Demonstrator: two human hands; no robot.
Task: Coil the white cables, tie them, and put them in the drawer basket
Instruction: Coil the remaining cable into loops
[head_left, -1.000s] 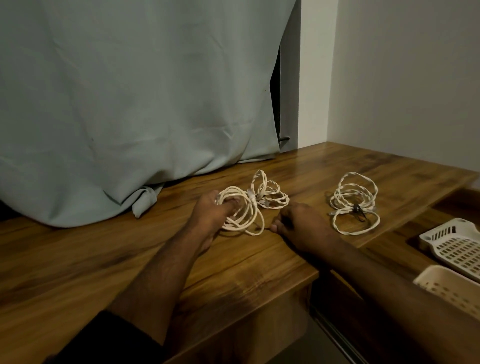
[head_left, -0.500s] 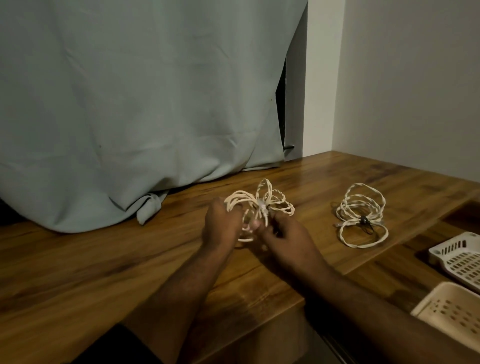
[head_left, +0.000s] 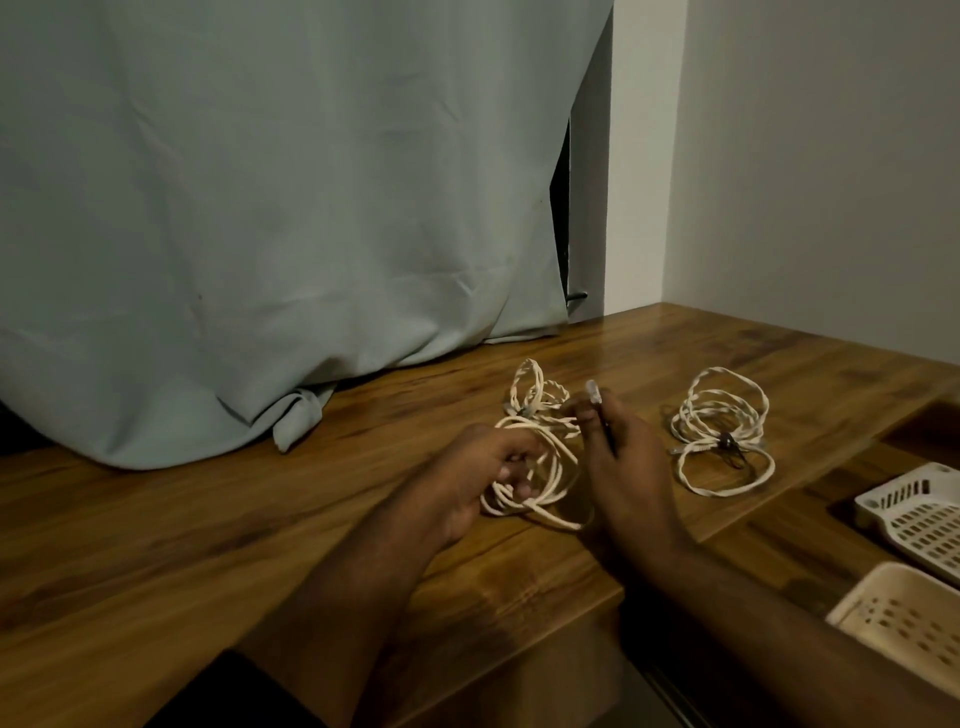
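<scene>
Nearest, at the lower right, two perforated plastic baskets sit below the worktop edge: a cream basket (head_left: 904, 623) and, just beyond it, a white basket (head_left: 919, 512); neither shows a cable inside, so the putting-away looks not yet begun; on the wooden worktop (head_left: 208, 545) the left hand (head_left: 475, 483) has its fingers curled through the loops of a loose white cable coil (head_left: 540, 467), gripping it; beside it the right hand (head_left: 626, 467) pinches the cable's plug end (head_left: 593, 391) upright, with what may be a thin dark tie under the thumb, though that is too dim to be sure; this coil seems wound but not yet tied; further right, well apart, a second coil (head_left: 722, 431) lies flat with a dark tie at its middle, apparently finished and waiting for the basket; behind everything hangs a grey-green curtain (head_left: 260, 208) resting on the worktop; no brand, label or writing is readable anywhere.
</scene>
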